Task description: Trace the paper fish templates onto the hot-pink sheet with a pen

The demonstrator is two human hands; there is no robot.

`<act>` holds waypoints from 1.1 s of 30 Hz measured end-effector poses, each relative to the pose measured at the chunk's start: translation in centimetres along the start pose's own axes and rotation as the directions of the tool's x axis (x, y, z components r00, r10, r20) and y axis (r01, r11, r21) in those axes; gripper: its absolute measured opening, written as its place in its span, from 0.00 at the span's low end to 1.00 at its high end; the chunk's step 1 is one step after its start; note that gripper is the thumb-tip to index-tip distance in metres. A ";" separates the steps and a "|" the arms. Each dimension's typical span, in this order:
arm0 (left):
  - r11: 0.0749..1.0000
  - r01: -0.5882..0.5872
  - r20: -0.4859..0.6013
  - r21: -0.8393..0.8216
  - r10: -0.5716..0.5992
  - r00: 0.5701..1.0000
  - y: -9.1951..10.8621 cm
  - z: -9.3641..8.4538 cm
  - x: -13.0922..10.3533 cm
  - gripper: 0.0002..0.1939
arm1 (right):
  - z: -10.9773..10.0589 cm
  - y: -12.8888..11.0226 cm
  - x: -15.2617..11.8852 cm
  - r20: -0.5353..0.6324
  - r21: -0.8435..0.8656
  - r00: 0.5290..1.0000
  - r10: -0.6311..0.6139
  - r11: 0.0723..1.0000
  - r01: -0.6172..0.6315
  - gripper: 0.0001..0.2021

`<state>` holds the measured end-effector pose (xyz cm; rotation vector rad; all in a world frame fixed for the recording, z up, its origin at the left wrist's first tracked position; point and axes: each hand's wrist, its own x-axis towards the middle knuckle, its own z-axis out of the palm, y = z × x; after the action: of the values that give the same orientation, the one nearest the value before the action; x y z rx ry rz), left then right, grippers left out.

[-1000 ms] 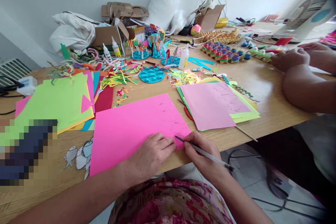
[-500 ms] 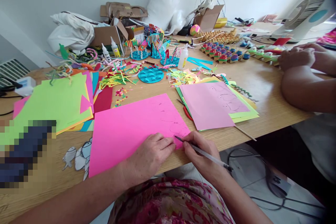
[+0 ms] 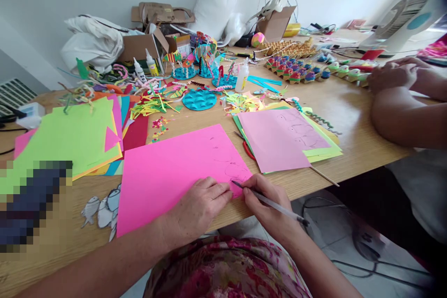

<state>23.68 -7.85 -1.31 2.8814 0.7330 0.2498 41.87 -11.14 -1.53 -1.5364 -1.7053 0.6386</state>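
Note:
A sheet of bright pink paper lies at the table's front edge, with thin dark pen outlines near its right side. My left hand rests palm down on the lower part of this sheet, fingers lying on it and holding nothing. Between the thumb and fingers of my right hand is a pen with a clear barrel, its tip touching the paper just right of my left fingertips. To the right, a pale pink sheet with pen drawings lies on yellow and green papers. Red-handled scissors are partly tucked beneath that pile.
Coloured papers are stacked at left, near paper fish cutouts. Behind are paper scraps, a blue scalloped disc, a glue bottle and painted egg cartons. A co-worker's forearms rest at right.
The whole view has shifted slightly, so things sit a little further left. The pen tip stays at nearly the same spot on the pink paper, and both hands keep their places.

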 end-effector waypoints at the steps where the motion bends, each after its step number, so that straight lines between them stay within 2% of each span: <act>1: 1.000 0.001 0.003 -0.004 -0.001 1.000 0.0 0.0 0.0 0.12 | 0.0 0.0 0.0 -0.009 0.002 1.000 0.007 1.000 -0.007 0.05; 6: 1.000 0.000 -0.005 -0.008 0.000 1.000 0.0 0.0 0.0 0.13 | 0.2 0.1 -0.1 -0.044 -0.009 0.999 0.012 1.000 -0.013 0.04; 24: 1.000 -0.005 -0.007 0.015 0.005 1.000 -0.1 0.0 -0.2 0.13 | 0.2 0.2 -0.1 -0.020 -0.033 1.000 -0.007 0.999 0.006 0.04; 33: 1.000 -0.018 -0.041 0.025 0.019 0.999 -0.2 0.2 -0.2 0.12 | -0.6 0.3 0.1 -0.026 0.183 0.991 0.133 0.975 -0.126 0.05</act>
<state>23.48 -7.83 -1.60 2.9154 0.7211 0.3061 42.55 -11.08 -1.39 -1.5282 -1.4840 0.8041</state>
